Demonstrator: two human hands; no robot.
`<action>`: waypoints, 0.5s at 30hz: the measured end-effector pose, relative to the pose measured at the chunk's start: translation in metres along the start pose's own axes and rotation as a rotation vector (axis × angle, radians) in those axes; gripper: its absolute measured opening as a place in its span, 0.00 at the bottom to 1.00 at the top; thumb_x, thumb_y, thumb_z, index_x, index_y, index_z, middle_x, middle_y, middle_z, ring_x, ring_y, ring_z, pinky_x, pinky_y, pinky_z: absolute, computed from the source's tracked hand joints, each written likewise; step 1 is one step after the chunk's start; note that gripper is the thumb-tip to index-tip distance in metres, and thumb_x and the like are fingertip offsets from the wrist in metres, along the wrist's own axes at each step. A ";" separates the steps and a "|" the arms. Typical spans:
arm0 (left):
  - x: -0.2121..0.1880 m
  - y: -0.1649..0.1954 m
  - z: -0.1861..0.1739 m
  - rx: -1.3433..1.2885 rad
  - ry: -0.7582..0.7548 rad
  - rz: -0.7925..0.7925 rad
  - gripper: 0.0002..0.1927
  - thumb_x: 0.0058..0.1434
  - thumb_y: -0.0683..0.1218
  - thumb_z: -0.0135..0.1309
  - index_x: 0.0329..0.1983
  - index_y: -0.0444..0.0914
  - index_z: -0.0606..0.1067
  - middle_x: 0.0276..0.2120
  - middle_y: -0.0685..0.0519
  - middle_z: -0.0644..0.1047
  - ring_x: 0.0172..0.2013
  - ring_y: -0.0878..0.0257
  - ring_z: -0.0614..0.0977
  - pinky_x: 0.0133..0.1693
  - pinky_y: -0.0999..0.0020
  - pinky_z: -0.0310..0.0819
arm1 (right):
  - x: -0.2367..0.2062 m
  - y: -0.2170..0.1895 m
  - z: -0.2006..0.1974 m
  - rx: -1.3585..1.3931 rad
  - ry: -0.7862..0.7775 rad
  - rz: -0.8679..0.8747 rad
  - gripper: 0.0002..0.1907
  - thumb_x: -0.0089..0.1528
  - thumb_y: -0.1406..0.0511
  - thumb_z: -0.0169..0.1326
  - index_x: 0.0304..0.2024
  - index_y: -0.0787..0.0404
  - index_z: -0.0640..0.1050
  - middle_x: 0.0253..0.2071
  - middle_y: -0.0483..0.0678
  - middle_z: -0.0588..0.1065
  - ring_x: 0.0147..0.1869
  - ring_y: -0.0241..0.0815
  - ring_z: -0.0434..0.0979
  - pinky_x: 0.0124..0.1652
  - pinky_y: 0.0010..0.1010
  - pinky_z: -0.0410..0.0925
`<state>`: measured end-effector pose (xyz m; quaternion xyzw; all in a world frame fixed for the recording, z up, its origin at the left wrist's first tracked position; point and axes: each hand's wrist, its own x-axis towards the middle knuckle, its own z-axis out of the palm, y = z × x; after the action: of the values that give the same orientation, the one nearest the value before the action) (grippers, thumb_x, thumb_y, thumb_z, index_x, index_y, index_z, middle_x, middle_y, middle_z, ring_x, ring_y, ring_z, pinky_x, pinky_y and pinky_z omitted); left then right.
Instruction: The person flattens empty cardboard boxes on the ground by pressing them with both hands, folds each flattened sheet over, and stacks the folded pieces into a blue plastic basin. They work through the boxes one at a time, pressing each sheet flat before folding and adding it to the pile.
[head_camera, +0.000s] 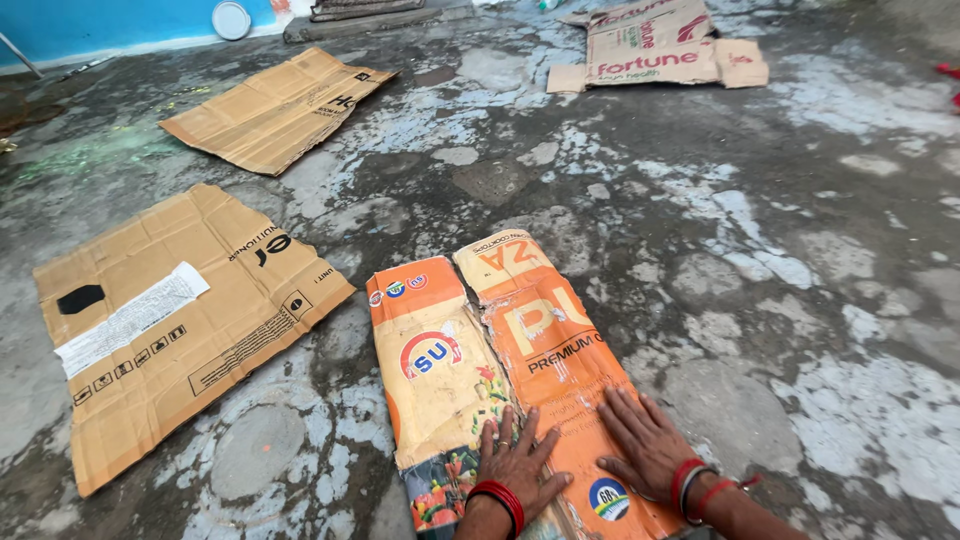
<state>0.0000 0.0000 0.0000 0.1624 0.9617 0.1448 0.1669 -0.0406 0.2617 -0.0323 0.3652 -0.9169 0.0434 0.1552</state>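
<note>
An orange printed cardboard sheet (500, 340), flattened and torn along its middle, lies on the worn concrete floor (780, 300) in front of me. My left hand (515, 462) presses flat on it near the tear, fingers spread, red bangles on the wrist. My right hand (640, 440) lies flat on the sheet's right half, palm down, fingers together, with red and dark bangles on its wrist. Neither hand grips anything.
A brown flattened carton (170, 320) with a white label lies to the left. Another brown sheet (275, 105) rests farther back left, and a printed brown carton (655, 45) at the back right. A blue wall (100, 20) and white round lid (231, 19) stand at the far edge.
</note>
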 end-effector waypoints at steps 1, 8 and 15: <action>0.000 0.000 0.001 0.001 -0.001 0.015 0.43 0.62 0.73 0.38 0.77 0.53 0.53 0.79 0.48 0.42 0.76 0.38 0.34 0.69 0.35 0.18 | 0.008 0.003 -0.002 -0.037 0.026 -0.018 0.46 0.66 0.38 0.40 0.71 0.66 0.54 0.75 0.60 0.47 0.79 0.56 0.41 0.72 0.50 0.38; 0.006 -0.021 0.018 0.015 -0.036 0.150 0.50 0.60 0.79 0.38 0.77 0.48 0.54 0.77 0.40 0.42 0.75 0.36 0.34 0.64 0.28 0.17 | 0.061 0.015 -0.006 -0.015 -0.693 0.184 0.62 0.59 0.26 0.33 0.76 0.63 0.39 0.80 0.57 0.33 0.83 0.51 0.27 0.74 0.40 0.29; 0.010 -0.038 0.068 0.427 0.733 0.364 0.32 0.70 0.68 0.41 0.74 0.56 0.64 0.75 0.41 0.55 0.76 0.41 0.49 0.65 0.25 0.29 | 0.078 0.030 0.045 -0.122 0.136 -0.038 0.56 0.61 0.28 0.31 0.73 0.63 0.48 0.75 0.61 0.41 0.80 0.55 0.33 0.74 0.47 0.33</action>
<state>0.0059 -0.0152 -0.0767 0.2973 0.9214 0.0181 -0.2498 -0.1259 0.2244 -0.0489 0.3688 -0.8980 0.0093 0.2398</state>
